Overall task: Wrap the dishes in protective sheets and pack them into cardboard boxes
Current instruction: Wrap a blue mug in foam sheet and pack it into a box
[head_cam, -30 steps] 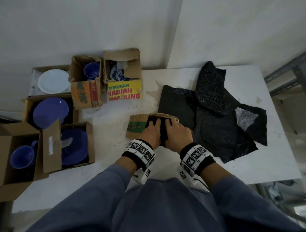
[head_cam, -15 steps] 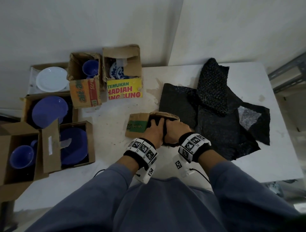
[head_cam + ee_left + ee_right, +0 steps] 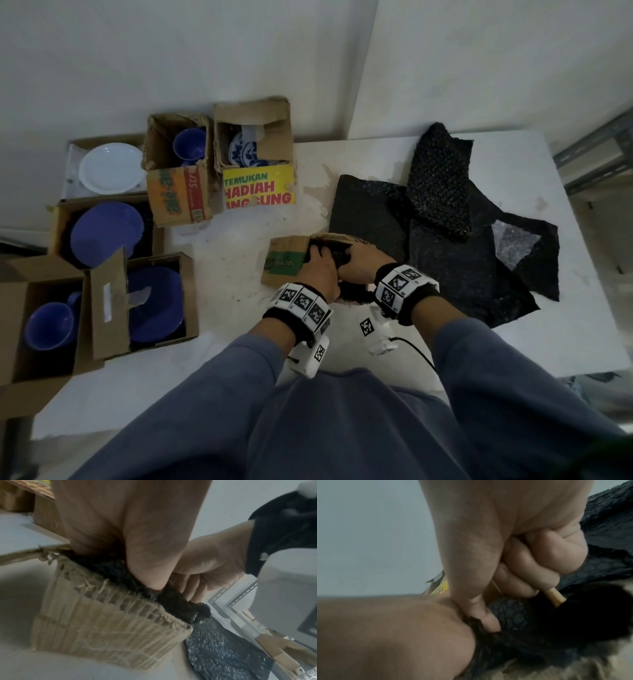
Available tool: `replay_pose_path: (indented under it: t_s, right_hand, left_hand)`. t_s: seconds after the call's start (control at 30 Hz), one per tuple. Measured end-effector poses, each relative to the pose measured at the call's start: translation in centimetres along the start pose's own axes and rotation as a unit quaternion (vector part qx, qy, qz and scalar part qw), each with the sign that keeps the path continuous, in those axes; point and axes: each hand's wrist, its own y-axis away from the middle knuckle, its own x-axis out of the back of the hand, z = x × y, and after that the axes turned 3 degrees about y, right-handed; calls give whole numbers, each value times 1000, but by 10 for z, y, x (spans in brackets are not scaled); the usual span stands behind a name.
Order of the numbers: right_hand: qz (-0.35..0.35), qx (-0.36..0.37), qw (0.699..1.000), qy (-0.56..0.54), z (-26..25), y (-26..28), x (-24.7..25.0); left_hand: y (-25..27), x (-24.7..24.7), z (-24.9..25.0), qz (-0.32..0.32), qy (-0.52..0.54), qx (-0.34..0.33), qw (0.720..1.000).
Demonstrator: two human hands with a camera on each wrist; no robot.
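A small brown cardboard box [image 3: 284, 262] [image 3: 109, 627] stands on the white table [image 3: 222, 260] in front of me. A dish wrapped in black bubble wrap [image 3: 337, 257] [image 3: 513, 615] is stuffed into it; the dish itself is hidden. My left hand [image 3: 320, 272] [image 3: 137, 534] grips the bundle from the left, thumb pressed on the wrap at the box's rim. My right hand [image 3: 359, 258] [image 3: 522, 547] curls its fingers round the box's cardboard edge [image 3: 554, 597], while its thumb presses into the wrap. Both hands touch each other over the box.
Loose black bubble-wrap sheets [image 3: 445, 246] lie to the right of the box. Open boxes with a white plate [image 3: 113, 168], a blue cup [image 3: 188, 147], a patterned plate [image 3: 245, 154], a blue plate [image 3: 102, 229], a blue bowl [image 3: 154, 301] and a blue mug [image 3: 48, 325] crowd the left.
My right wrist has swung out to the right and its fingers now hook over the box's edge. The left hand stays on the bundle, which sits lower in the box.
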Motion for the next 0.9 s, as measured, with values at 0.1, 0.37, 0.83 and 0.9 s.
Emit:
replay_pose_path:
  t_s: [0.1,0.37,0.83,0.9]
  right_hand:
    - [4,-3,1000,4,0,2,3]
    - [28,25,996,81,-5,18,-3]
    - [-26,-21,997,66,-7,11,0]
    - [-26,-18,998,62,-7,8,4]
  left_hand:
    - [-3,10,7,-27,-12,28,999]
    - [-1,9,-1,-9,-19,4,1000]
    - [-6,8,3,-17,-21,23,999]
    - [-8,10,4,-25,-23,27,999]
